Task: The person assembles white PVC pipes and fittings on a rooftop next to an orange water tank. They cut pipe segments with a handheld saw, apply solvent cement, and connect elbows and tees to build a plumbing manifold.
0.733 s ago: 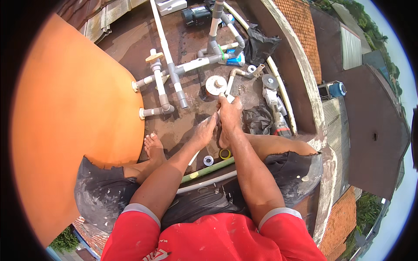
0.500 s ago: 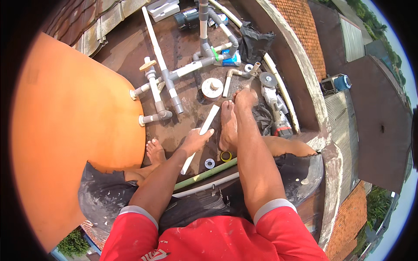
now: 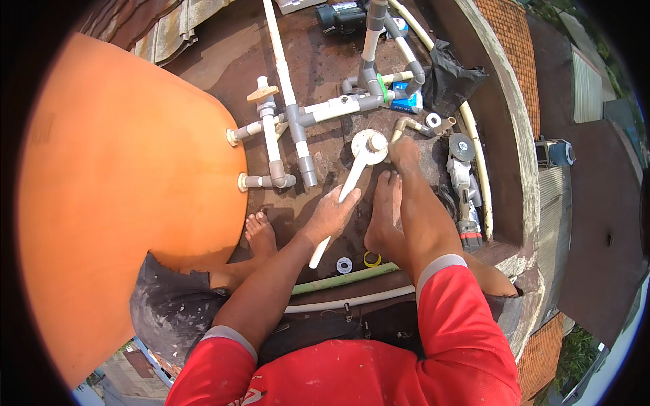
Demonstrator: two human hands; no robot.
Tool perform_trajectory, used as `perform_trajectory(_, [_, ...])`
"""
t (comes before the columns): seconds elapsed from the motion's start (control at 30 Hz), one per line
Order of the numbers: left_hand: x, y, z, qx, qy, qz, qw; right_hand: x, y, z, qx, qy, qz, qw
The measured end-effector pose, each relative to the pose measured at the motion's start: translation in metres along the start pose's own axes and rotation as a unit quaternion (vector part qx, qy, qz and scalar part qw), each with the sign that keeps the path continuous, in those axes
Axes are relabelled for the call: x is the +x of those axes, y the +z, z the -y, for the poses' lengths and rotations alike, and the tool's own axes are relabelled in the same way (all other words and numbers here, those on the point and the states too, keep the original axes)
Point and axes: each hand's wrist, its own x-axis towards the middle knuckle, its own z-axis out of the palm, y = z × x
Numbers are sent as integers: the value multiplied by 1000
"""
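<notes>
My left hand [image 3: 334,215] is closed round the middle of a straight white plastic pipe [image 3: 352,177]. The pipe slants, its far end overlapping a round white can [image 3: 363,139] with a knob-like cap. In this view I cannot tell whether pipe and can touch. My right hand [image 3: 405,155] is low by the floor, just right of the can, its back toward me and its fingers hidden. Beyond it lies an elbow pipe piece [image 3: 408,123] with a white arm and a grey end; the hand covers the near end of that arm.
An orange tank [image 3: 135,155] fills the left, joined to grey and white pipework [image 3: 328,111] with a valve [image 3: 263,95]. An angle grinder [image 3: 463,183] lies right, beside a low wall [image 3: 521,203]. Tape rolls [image 3: 344,265] and a green pipe [image 3: 349,278] lie near me.
My left hand has carried the white pipe up and right, so its far end now overlaps the can. My right hand now covers the elbow piece's near end. The whole view has shifted.
</notes>
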Motion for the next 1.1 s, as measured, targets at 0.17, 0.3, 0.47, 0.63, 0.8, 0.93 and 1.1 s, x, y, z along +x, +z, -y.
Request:
perform_trajectory(0.17, [16,13,-2,55,46,-4,997,22,-31,-29,-10,-32,-81,996])
perform_trajectory(0.3, [-2,-7,-26,76,113,-56,989,-61,-102,31,204,-99,-84,970])
perform_trajectory(0.47, [-6,-7,-66,35,262,-82,961,-147,-202,84,469,-175,-25,865])
perform_trajectory(0.63, [-20,-22,-117,-4,311,-45,949,-195,-255,109,545,-265,7,796])
perform_trajectory(0.8, [-48,-33,-152,-87,340,51,935,-230,-300,125,498,-337,-14,799])
perform_trajectory(0.93, [-72,-39,-169,-253,238,238,907,-241,-324,137,420,-363,-44,831])
perform_trajectory(1.1, [-69,-23,-147,-320,161,237,903,-223,-296,152,238,-335,-100,906])
